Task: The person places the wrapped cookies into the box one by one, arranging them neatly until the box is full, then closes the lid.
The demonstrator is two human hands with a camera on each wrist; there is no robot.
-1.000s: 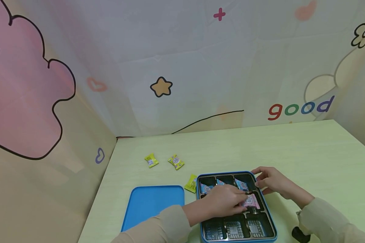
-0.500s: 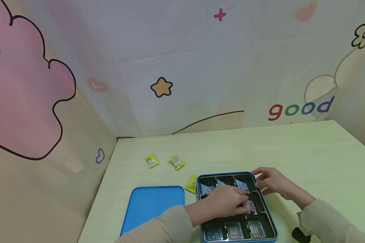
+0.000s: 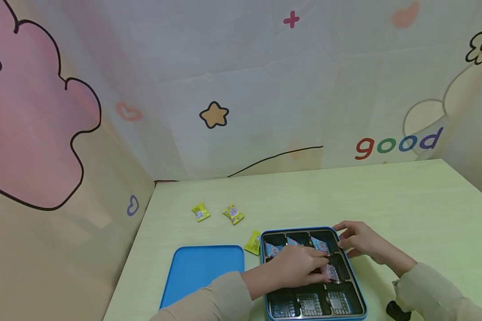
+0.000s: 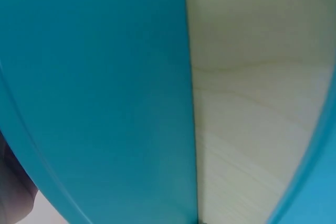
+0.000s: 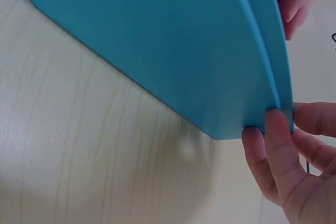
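My left hand [image 3: 297,266] reaches over a blue tin [image 3: 364,298] with a black divided insert. Its thumb and fingers pinch a pink-wrapped candy [image 3: 331,272] in the middle row's right compartment; part of the wrapper is hidden by them. Blue-wrapped candies [image 3: 319,244] lie in the back row's compartments. At the far right corner of the tin, my right hand [image 3: 361,240] holds the edge. In the right wrist view its fingers [image 5: 281,150] bend around that corner. The left wrist view is mostly filled by the tin's blue side wall [image 4: 105,98].
A flat blue lid [image 3: 205,269] lies left of the tin, partly under the left sleeve. Two yellow candies [image 3: 233,214] [image 3: 201,212] lie behind it, and another yellow candy [image 3: 252,243] sits against the tin's left side. Printed cloth walls stand at the table's back and sides.
My left fingers have shifted slightly right, and the pink candy sits a little lower in its compartment, more covered by them. The right hand keeps its hold on the tin's corner.
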